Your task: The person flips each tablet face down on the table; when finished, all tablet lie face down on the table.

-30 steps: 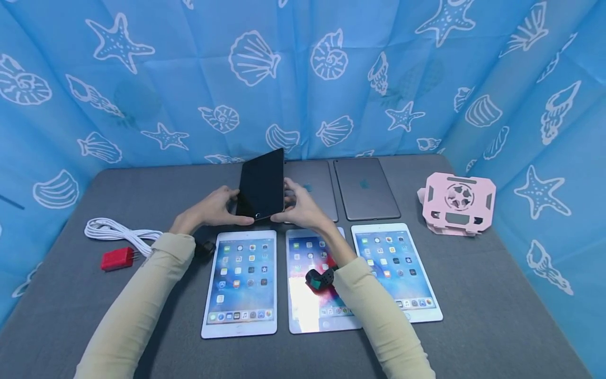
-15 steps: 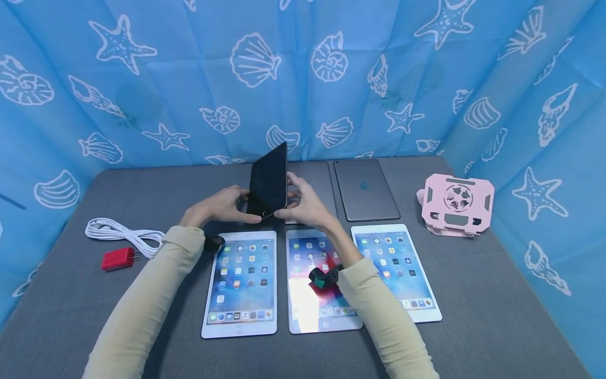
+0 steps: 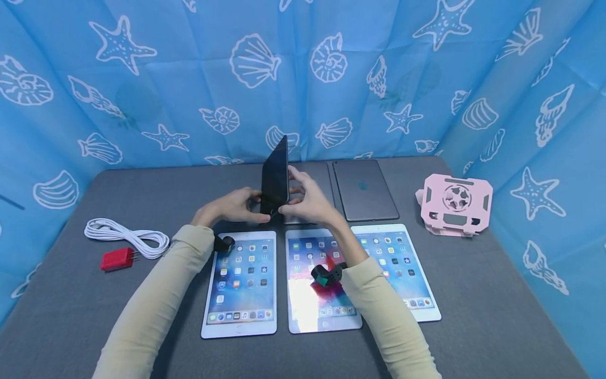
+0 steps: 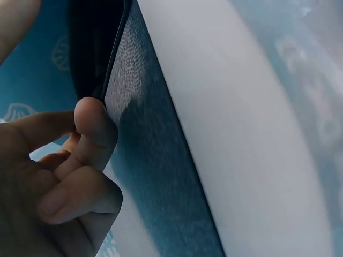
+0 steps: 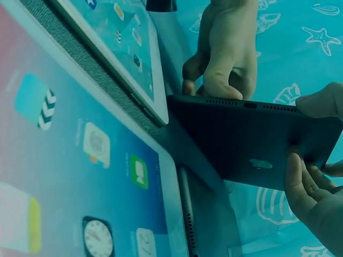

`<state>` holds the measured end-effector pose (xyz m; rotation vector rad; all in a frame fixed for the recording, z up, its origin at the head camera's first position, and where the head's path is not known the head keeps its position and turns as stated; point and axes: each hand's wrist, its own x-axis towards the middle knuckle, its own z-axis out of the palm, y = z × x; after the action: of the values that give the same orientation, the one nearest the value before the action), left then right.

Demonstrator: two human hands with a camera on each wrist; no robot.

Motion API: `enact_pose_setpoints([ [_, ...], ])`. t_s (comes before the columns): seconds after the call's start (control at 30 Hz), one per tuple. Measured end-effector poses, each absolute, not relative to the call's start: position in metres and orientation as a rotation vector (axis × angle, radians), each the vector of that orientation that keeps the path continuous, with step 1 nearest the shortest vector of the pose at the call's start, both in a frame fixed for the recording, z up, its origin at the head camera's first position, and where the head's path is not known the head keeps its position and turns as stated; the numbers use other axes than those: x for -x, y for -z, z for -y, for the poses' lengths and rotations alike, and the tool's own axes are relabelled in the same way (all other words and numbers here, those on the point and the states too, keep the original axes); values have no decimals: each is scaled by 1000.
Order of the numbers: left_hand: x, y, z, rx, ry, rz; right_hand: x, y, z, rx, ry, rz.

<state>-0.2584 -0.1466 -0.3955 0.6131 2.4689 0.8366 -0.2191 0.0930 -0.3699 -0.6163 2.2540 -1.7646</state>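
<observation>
The left hand [image 3: 236,205] and the right hand [image 3: 310,201] are both pinching one dark tablet [image 3: 274,179], whose back carries an Apple logo [image 5: 261,164].

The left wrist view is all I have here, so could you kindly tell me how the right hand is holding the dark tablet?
Observer: The right hand has its fingers against the back of the dark tablet.
Operator: Thank you. Is there any marking on that back?
Observer: Yes, the right wrist view shows an apple-shaped logo there.
Operator: And what lies over at the person's left, please?
Observer: In the head view, a red plug lies near a bundled white cable.
</observation>
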Motion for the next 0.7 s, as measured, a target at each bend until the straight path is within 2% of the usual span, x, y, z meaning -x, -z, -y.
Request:
enact_pose_setpoints([
  [0.7, 254, 399, 142, -636, -982, -2361, 219, 362, -92, 713, 1711, -2334],
])
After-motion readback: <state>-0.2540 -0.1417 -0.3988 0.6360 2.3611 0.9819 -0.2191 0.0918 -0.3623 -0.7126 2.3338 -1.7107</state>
